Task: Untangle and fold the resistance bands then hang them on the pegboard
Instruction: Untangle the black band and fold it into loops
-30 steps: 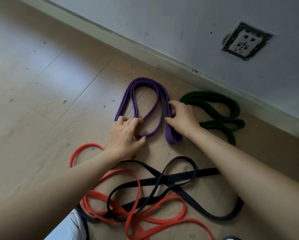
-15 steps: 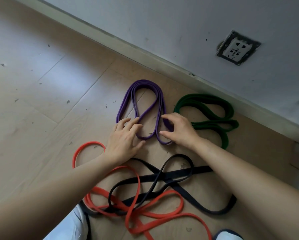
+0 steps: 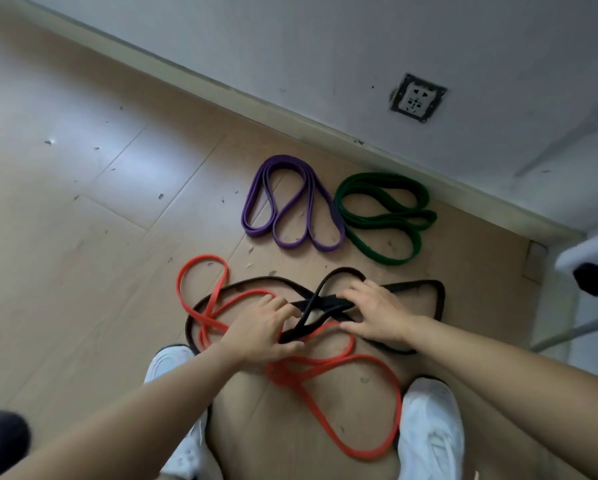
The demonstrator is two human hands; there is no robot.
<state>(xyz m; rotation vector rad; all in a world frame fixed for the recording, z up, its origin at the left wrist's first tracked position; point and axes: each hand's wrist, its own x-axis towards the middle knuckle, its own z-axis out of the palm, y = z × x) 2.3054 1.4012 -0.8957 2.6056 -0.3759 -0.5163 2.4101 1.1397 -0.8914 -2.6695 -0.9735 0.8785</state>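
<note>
The left hand [image 3: 261,327] and right hand [image 3: 380,315] each close their fingers on the black band [image 3: 321,304] either side of where it crosses itself, probably to pull that knot apart. The red band [image 3: 287,374] weaves through the black one on the floor [image 3: 100,254] and stands in the way. Beyond, the purple band [image 3: 283,161] and green band [image 3: 380,177] lie folded near the wall. No pegboard is in view.
</note>
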